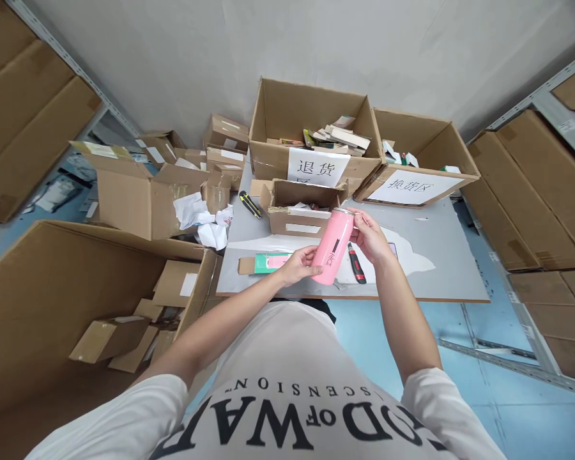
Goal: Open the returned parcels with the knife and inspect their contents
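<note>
1 left hand [301, 266], 1 right hand [370, 234], both gripping pink can [336, 243], green box [262, 263] partly hidden behind left hand

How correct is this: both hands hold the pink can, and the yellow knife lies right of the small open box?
Wrong side: the head view shows the yellow knife left of the small open box. The left hand and right hand hold the pink can.

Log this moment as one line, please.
Left hand: holding pink can near its base | right hand: gripping its silver-topped end | can: tilted | on table: red-black cutter, green box
</note>
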{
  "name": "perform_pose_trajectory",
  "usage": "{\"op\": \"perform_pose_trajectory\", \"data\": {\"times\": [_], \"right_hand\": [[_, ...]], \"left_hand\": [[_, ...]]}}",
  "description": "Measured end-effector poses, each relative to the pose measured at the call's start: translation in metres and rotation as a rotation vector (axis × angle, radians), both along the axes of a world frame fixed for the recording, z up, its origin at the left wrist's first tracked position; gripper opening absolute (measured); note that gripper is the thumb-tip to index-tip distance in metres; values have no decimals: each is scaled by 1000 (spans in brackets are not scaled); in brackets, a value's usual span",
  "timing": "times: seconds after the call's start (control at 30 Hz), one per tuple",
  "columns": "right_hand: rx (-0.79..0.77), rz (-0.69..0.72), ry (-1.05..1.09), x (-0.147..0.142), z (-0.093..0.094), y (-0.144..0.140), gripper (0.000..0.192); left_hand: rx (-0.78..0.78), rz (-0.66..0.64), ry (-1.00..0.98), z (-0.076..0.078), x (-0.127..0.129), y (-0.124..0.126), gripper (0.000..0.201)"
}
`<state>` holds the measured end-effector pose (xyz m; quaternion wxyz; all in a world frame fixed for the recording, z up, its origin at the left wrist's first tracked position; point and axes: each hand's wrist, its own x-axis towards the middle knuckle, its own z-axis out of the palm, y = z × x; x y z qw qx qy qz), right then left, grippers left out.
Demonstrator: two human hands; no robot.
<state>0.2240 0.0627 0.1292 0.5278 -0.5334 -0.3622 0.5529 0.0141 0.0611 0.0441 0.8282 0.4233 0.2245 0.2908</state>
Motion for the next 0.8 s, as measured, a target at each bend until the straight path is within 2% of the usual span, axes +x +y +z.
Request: {"op": "perform_pose_trajectory", "data": {"times": [0.17, 0.33, 0.43, 0.5, 0.57, 0.67, 0.8], "right_hand": [[26, 20, 77, 2, -2, -5, 47], [99, 88, 319, -5, -6, -13, 75], [87, 105, 329, -9, -13, -15, 67], [82, 58, 273, -9, -17, -14, 57], [97, -32, 185, -7, -18, -12, 53], [118, -155, 35, -1, -15, -9, 48], [81, -211, -103, 1, -7, -8, 43]], "left_hand": [[-109, -28, -66, 5, 1, -5, 63], [-386, -171, -239, 11, 1, -16, 48], [-503, -312, -319, 13, 1, -20, 55], [-513, -346, -308, 13, 2, -22, 58], [-468, -269, -249, 12, 3, -22, 57], [-295, -72, -111, 12, 4, -23, 60], [-31, 139, 125, 12, 6, -30, 84]]}}
